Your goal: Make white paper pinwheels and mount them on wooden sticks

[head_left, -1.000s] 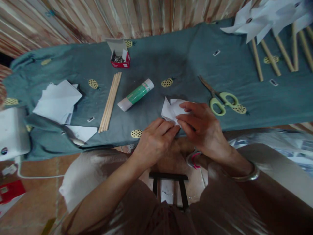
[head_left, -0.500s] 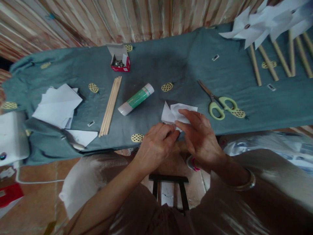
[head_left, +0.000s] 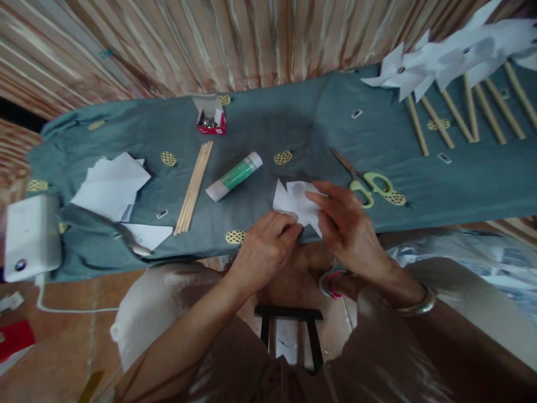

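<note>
Head camera view, looking down on a table spread with a grey-green cloth [head_left: 255, 126] patterned with yellow pineapples. A cut and folded piece of paper [head_left: 305, 208], white with pointed flaps, is between the person's hands at the table's near edge, just right of the frame's centre. The left hand [head_left: 266, 242] pinches its lower edge between thumb and curled forefinger. The right hand [head_left: 351, 226] has its fingers loosely parted, the tips at the paper's upper right; whether its thumb grips anything cannot be told. The step in hand seems to be shaping the paper's flaps; the next move would call for a firm pinch on the left and a light touch on the right, as the sheet looks thin and easily creased

Around it, a smooth green-and-white glue stick [head_left: 234, 176] lies aslant left of centre, beside a row of slim, pale wooden sticks [head_left: 193, 187]. Above them stands a small red card box [head_left: 212, 121], lid up, with shiny metal bits inside. Flat white sheets [head_left: 111, 184] overlap at left. Scissors [head_left: 357, 173] with rounded green handles lie right of centre, and crisp white paper pinwheels [head_left: 447, 67] on thicker sticks fill the upper right
</note>
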`<state>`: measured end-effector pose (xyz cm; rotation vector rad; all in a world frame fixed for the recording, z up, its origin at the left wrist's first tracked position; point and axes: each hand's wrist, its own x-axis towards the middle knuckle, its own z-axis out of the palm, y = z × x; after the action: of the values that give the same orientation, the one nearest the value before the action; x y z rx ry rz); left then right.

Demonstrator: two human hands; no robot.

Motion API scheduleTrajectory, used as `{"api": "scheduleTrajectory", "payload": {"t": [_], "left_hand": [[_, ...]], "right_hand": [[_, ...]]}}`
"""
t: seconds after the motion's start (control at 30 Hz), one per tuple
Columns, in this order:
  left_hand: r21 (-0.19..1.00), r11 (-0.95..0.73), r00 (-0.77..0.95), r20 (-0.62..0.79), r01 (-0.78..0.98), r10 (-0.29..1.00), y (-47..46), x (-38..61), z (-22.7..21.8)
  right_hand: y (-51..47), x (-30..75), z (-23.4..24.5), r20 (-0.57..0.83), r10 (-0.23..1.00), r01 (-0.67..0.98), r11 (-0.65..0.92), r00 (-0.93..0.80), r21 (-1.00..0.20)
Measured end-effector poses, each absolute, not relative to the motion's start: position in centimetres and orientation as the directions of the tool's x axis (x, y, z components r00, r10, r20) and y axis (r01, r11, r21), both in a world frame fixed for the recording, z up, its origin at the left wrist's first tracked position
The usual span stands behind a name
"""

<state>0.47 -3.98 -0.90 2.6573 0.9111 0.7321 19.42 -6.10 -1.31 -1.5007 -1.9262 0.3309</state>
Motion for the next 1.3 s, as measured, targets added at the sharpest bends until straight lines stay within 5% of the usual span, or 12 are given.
{"api": "scheduleTrajectory", "payload": {"t": [0.37,0.7,1.3], "left_hand": [[0.315,-0.774,0.666,0.394,0.549,0.633,-3.1,-0.4,-0.7],[0.269,-0.763,0.643,0.416,0.588,0.643,-1.9,-1.2,-0.4],[0.254,-0.815,0.712,0.398,0.521,0.579,-3.9,0.4,-0.8]], "right_hand": [[-3.6,20.6,-0.5,0.288,0.955,0.814,0.222,-0.071,-0.537],[-4.2,21.2,0.5,0.151,0.986,0.771,0.042,0.07,-0.636],[-6.0,21.1,1.5,0.188,0.976,0.811,0.024,0.106,-0.585]]}}
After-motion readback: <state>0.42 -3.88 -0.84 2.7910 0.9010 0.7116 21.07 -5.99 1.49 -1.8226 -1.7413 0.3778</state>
